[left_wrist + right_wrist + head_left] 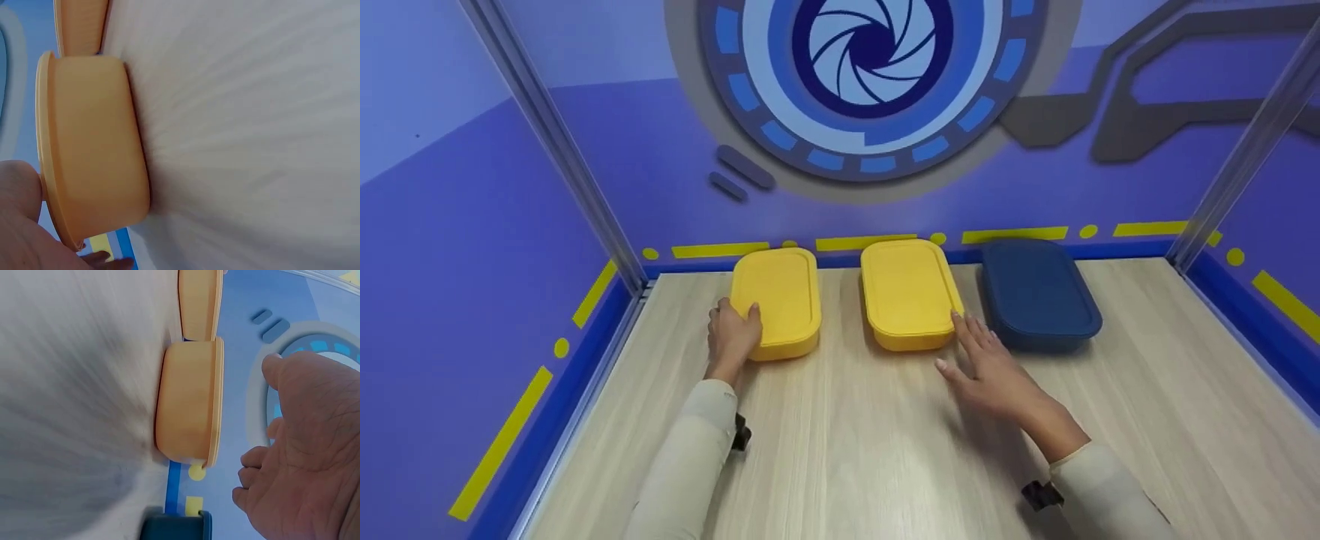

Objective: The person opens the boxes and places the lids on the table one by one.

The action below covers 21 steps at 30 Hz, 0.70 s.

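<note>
Currently, the left hand is gripping the left yellow box near the far-left corner of the desk, thumb over its top, fingers along its outer side. Beside a blue box, the right hand is pointing open fingers at the middle yellow box near the far edge, contact unclear; even thumb-and-finger pressure is probably serving control best.

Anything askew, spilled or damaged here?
Slight skew: the left yellow box looks a bit turned, its front edge slanting against the back edge of the table. No spill or damage visible.
</note>
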### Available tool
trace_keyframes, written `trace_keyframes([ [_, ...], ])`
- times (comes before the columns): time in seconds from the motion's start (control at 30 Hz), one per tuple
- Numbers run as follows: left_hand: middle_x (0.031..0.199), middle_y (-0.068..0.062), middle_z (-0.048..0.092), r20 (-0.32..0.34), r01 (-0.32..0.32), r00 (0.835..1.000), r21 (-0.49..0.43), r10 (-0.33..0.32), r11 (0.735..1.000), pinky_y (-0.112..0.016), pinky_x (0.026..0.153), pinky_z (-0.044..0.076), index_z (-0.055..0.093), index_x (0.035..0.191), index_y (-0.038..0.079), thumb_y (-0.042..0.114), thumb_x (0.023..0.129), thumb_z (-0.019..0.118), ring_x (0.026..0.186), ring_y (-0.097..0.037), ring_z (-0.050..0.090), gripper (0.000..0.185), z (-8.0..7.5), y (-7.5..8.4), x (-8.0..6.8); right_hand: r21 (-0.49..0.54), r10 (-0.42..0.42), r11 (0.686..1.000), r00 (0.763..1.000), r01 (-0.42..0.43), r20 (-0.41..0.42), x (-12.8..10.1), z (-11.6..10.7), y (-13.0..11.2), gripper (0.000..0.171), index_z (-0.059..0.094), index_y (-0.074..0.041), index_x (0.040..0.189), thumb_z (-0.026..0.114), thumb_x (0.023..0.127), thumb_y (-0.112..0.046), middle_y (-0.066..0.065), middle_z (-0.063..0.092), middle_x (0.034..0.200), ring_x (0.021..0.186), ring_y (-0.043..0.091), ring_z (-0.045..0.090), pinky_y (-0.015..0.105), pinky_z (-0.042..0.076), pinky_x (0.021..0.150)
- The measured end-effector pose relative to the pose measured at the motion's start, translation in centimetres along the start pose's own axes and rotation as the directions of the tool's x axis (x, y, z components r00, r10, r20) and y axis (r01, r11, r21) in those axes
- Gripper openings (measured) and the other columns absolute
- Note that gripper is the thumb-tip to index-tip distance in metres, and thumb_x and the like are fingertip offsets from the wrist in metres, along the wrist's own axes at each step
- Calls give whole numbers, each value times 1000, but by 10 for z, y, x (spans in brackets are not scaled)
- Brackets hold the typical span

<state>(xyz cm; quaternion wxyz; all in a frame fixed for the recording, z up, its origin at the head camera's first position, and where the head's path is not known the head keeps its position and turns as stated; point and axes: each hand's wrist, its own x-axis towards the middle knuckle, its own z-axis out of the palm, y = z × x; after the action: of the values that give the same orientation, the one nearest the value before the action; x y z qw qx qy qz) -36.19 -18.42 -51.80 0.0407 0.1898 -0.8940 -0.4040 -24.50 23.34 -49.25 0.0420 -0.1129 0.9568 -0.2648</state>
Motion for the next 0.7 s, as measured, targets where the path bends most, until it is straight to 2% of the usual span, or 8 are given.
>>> trace_keyframes([
  [0.17, 169, -29, 34, 44, 45, 998, -149, -39, 988, -52, 133, 29, 16, 167, -3, 34, 112, 49, 159, -42, 35, 74, 2, -3, 7, 85, -31, 996, 999, 28, 34, 4, 3, -12, 97, 9, -20, 174, 55, 103, -68, 17, 8, 182, 168, 43, 11, 67, 18, 132],
  [0.3, 164, -27, 43, 48, 46, 998, -200, -37, 979, -52, 131, 33, 26, 164, -1, 30, 112, 51, 156, -41, 42, 65, 4, -4, 7, 178, -65, 983, 995, 51, 76, 10, 7, -29, 99, 13, -17, 173, 55, 102, -71, 12, 12, 182, 169, 37, 15, 63, 19, 134],
  [0.47, 163, -27, 45, 67, 56, 997, -196, -44, 979, -53, 130, 36, 27, 164, -1, 27, 113, 50, 154, -41, 44, 62, 4, -2, 7, 221, -122, 970, 989, 101, 80, 23, 20, -58, 90, 25, -17, 171, 59, 103, -64, 7, 28, 179, 166, 30, 27, 57, 25, 134],
  [0.6, 167, -26, 41, 82, 76, 995, -176, -62, 981, -53, 132, 34, 23, 167, 0, 28, 114, 49, 157, -41, 40, 65, 1, -1, 8, 251, -114, 964, 990, 91, 80, 42, 39, -82, 77, 39, -17, 166, 62, 104, -57, 7, 44, 171, 160, 29, 42, 56, 35, 130],
  [0.7, 168, -26, 38, 92, 85, 993, -163, -71, 983, -53, 132, 32, 21, 167, 0, 29, 114, 48, 159, -41, 38, 67, 1, -1, 7, 296, -104, 952, 991, 74, 88, 60, 53, -95, 74, 42, -16, 165, 60, 105, -57, 9, 48, 168, 155, 32, 49, 56, 40, 127],
])
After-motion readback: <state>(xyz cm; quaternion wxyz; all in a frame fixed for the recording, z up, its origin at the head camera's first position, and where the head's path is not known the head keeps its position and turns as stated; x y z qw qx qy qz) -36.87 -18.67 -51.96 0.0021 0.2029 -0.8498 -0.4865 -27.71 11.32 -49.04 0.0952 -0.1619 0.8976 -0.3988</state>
